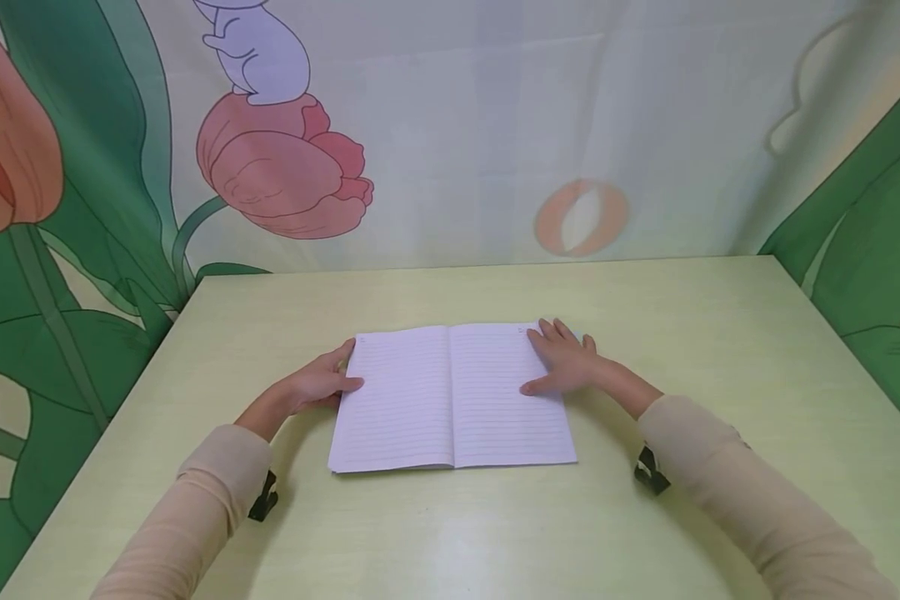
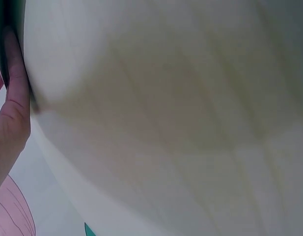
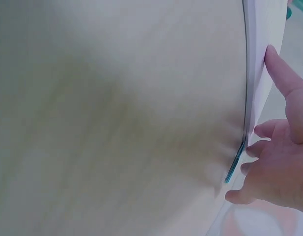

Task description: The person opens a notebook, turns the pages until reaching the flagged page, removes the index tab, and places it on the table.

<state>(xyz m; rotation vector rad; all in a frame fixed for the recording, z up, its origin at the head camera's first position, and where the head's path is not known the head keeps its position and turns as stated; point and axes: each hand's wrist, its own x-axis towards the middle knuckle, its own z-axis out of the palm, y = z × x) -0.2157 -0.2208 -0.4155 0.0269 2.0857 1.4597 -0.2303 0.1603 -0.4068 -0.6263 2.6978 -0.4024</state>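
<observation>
An open lined notebook point(image 1: 397, 400) lies on the table, with both ruled pages facing up. My left hand point(image 1: 318, 381) grips its left edge, thumb on top of the page and the other fingers at and under the edge. In the left wrist view a finger of the left hand point(image 2: 13, 98) lies against the dark green cover point(image 2: 1, 44). Spread across the upper right page is my right hand point(image 1: 566, 364), its fingers near the top outer corner. From the right wrist, the notebook's page edge point(image 3: 254, 59) shows beside the right hand point(image 3: 289, 147), with a thin teal strip point(image 3: 234, 162) at its corner.
The pale wooden table point(image 1: 450, 533) extends around the notebook. Behind it hangs a curtain point(image 1: 450, 150) printed with tulips and a white animal. Black devices point(image 1: 264, 497) are strapped below both beige sleeves point(image 1: 217, 492).
</observation>
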